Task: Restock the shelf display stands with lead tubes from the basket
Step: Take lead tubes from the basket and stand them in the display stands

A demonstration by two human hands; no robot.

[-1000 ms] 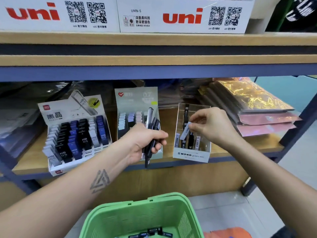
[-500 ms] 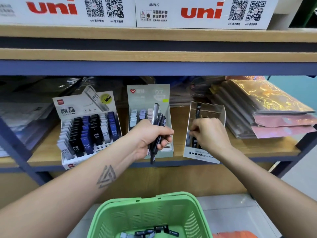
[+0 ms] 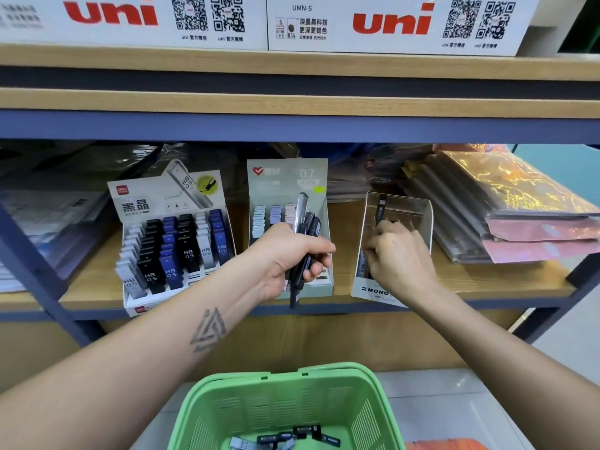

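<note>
My left hand [image 3: 289, 254] grips a bundle of black and clear lead tubes [image 3: 303, 222] upright in front of the grey 0.7 stand [image 3: 285, 180]. My right hand [image 3: 397, 254] reaches down into the clear Mono display stand [image 3: 402, 207], its curled fingertips pinching a dark tube at the stand's left side; that tube is mostly hidden by the fingers. One tube [image 3: 380, 209] stands at the back of this stand. Below, the green basket [image 3: 292, 373] holds several loose tubes [image 3: 292, 438].
A white Deli stand [image 3: 168, 245] full of HB 0.5 tubes sits on the wooden shelf [image 3: 487, 284] to the left. Shiny wrapped packs [image 3: 506, 206] are stacked on the right. White uni boxes [image 3: 389, 24] line the shelf above. A blue frame post [image 3: 35, 271] slants at the left.
My right hand, which pinched a tube above the Mono stand, has gone down into it. The left hand keeps its bundle in place. The view has shifted slightly.
</note>
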